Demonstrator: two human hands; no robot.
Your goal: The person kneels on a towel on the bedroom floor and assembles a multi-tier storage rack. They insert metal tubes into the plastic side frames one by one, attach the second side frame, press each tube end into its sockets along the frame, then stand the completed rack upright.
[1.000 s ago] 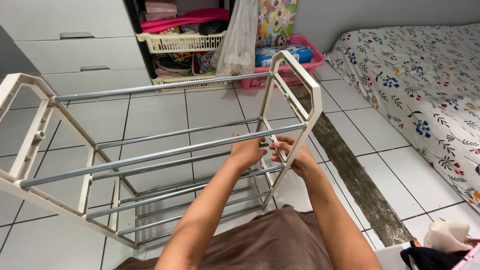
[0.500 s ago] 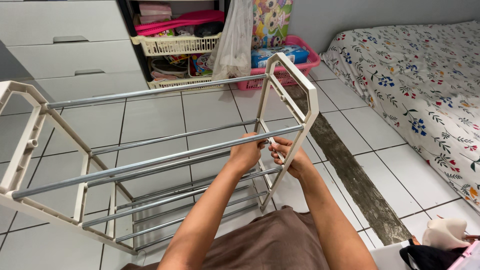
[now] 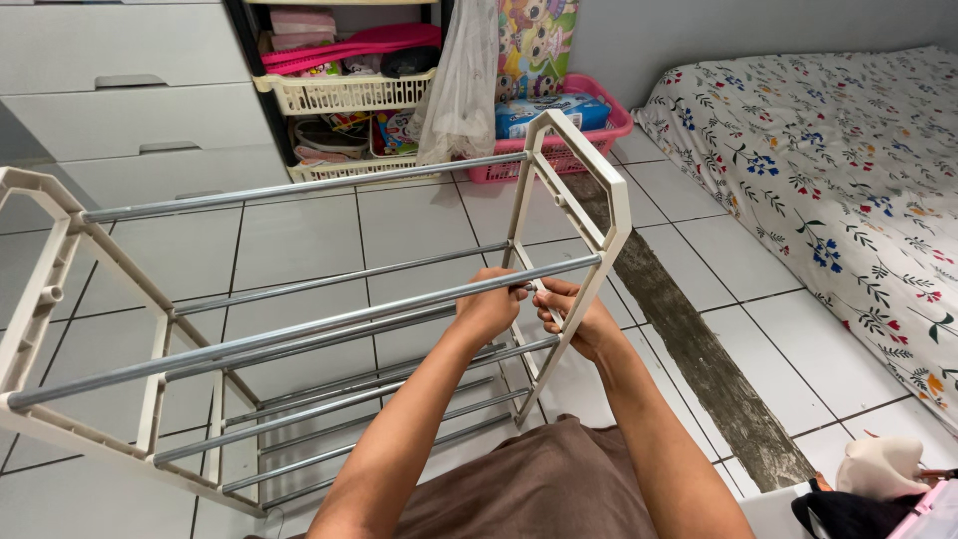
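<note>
**Head view: both hands at the right end of a rack rail**

Head camera looks down on us bent over a shoe rack (image 3: 299, 329) made of cream plastic end frames and grey metal rails. Our left hand (image 3: 489, 311) is closed around the near upper rail (image 3: 299, 334), fingers curled over the tube just short of where it meets the right end frame (image 3: 589, 230). Our right hand (image 3: 574, 317) sits just beside it, touching or nearly touching, its fingers pinched on the frame's lower strut below the rail's end. Whether the right fingertips hold a small part there we cannot tell; they hide that spot.

We judge the grip makes sense: one hand steadies the rail near its tip, the other braces the frame, so the tube and its socket stay lined up close to the fingers. The rack leans tilted, its left end frame (image 3: 40, 299) far beyond our left knuckles, the lower rails running beneath our forearms.

Beyond the fingers, across the white tiled floor (image 3: 699, 269), stand a grey drawer unit (image 3: 130, 100), a cream basket (image 3: 344, 92) and a pink basket (image 3: 589, 120). A floral bed cover (image 3: 838, 170) lies out past the right hand.

Compared with the frame half a second ago, our hands keep the same place on the rail's end, and the rack's tilt is all but unchanged; the view has shifted only slightly.
</note>
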